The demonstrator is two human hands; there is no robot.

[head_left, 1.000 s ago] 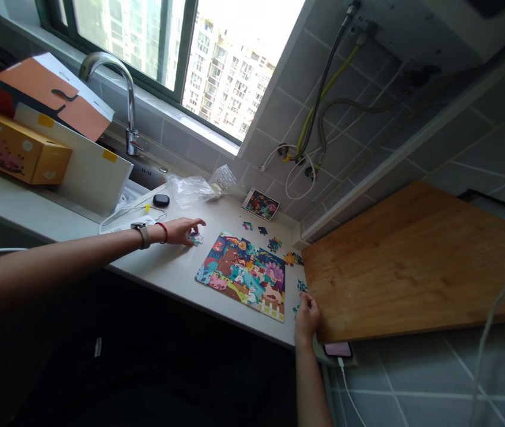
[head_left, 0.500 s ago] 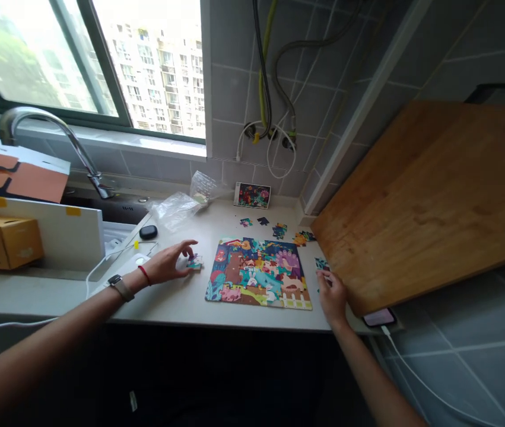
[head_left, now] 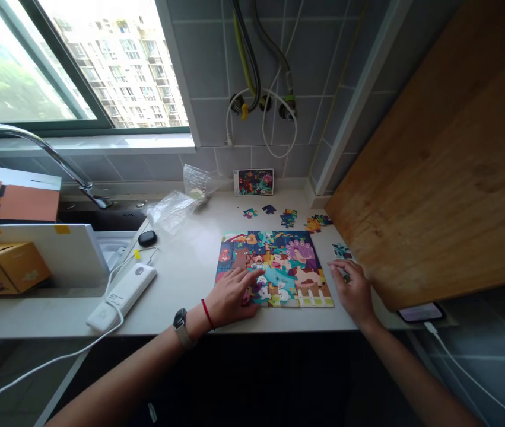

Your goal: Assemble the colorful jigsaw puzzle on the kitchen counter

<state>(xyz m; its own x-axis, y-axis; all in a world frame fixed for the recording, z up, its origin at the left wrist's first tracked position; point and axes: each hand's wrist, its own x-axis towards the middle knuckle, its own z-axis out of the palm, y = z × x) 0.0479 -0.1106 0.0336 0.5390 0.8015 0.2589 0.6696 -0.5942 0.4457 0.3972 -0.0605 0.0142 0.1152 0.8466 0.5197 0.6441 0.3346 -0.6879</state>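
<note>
A colourful jigsaw puzzle with farm animals lies on the counter, its pieces joined into a rectangle. My left hand rests over its lower left part, with fingers stretched and thumb apart. Whatever lies beneath that palm is hidden. By the puzzle's right edge my right hand is closed, its fingers curled inward. A bit of dark teal shows at those fingers, too small to tell if it is gripped. Loose teal puzzle pieces lie just beyond the right hand.
Several loose pieces lie behind the puzzle, below a picture card leaning on the wall. A plastic bag, black case and white power bank are left. A wooden board leans at right, above a phone.
My left hand has moved right, from the counter onto the puzzle. The piece formerly at its fingertips is out of sight. My right hand stays near the puzzle's right edge; the view has shifted.
</note>
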